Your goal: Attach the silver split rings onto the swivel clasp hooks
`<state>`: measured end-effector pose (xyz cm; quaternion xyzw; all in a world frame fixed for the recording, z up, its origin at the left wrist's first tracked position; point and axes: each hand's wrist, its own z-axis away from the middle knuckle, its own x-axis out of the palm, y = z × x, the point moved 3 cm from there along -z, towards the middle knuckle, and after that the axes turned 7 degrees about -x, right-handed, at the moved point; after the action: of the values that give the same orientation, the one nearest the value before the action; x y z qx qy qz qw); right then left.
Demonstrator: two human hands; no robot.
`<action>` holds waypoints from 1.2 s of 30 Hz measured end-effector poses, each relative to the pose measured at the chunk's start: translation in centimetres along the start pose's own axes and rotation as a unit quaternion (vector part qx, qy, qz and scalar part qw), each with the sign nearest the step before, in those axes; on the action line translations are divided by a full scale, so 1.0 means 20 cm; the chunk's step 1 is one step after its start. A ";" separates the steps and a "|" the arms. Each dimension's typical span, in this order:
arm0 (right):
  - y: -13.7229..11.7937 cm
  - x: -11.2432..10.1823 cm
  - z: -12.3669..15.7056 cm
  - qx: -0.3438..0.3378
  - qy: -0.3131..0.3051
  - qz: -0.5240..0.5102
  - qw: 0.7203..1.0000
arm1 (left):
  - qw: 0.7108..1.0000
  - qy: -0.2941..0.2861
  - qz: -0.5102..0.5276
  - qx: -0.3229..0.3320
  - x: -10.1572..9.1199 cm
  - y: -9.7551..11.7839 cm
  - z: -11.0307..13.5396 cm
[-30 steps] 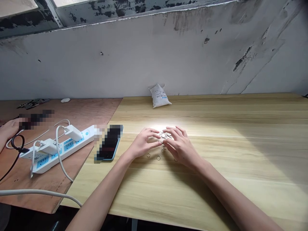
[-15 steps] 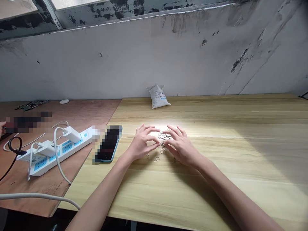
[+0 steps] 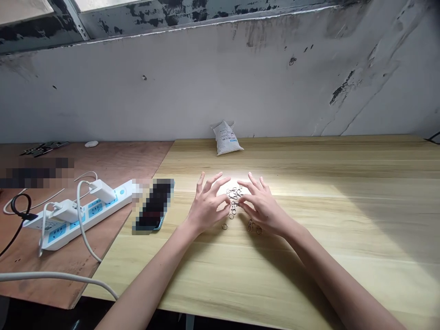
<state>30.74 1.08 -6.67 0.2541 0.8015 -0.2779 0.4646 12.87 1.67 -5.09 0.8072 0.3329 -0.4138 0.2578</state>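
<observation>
The worktop (image 3: 326, 256) is pale yellow with darker tan grain, and silver metal rings (image 3: 234, 195) lie at its centre. At left, a white power strip (image 3: 118, 195) with blue socket panels (image 3: 96, 210) sits on a reddish-brown plywood board (image 3: 130, 158). Above, the grey-white wall (image 3: 220, 82) is streaked black.

The camera worn on the person's head looks forward and down from above the near edge of a light wooden table (image 3: 295, 275), with a wide view. A stained white wall (image 3: 220, 82) fills the upper half of the frame, and a plywood board (image 3: 113, 160) sits at the left. The forearms enter from the bottom edge, placing the left hand (image 3: 206, 206) and right hand (image 3: 264, 206) just below centre, fairly near the lens, while the wall lies farther off.
</observation>
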 end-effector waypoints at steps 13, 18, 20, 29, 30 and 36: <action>-0.01 0.00 0.00 0.032 0.018 -0.039 0.999 | 0.994 0.006 -0.090 0.060 0.02 0.03 -0.01; 0.12 0.04 0.02 0.079 0.041 0.007 0.996 | 0.998 -0.052 0.031 -0.028 0.00 -0.05 -0.01; 0.16 0.01 0.03 0.081 0.034 0.007 0.996 | 0.991 -0.111 0.076 0.005 0.01 -0.05 0.00; 0.14 -0.21 0.10 0.136 -0.155 -0.095 0.974 | 0.984 -0.142 0.085 0.061 0.07 -0.02 0.02; 0.13 -0.21 0.10 0.145 -0.161 -0.086 0.973 | 0.985 -0.139 0.084 0.064 0.08 -0.02 0.02; 0.06 -0.16 0.08 0.159 -0.193 -0.063 0.966 | 0.985 -0.138 0.077 0.070 0.07 0.00 0.02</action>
<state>34.03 0.35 -4.73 0.2150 0.6568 -0.4741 0.5456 13.27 1.82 -6.41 0.7816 0.2013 -0.5223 0.2753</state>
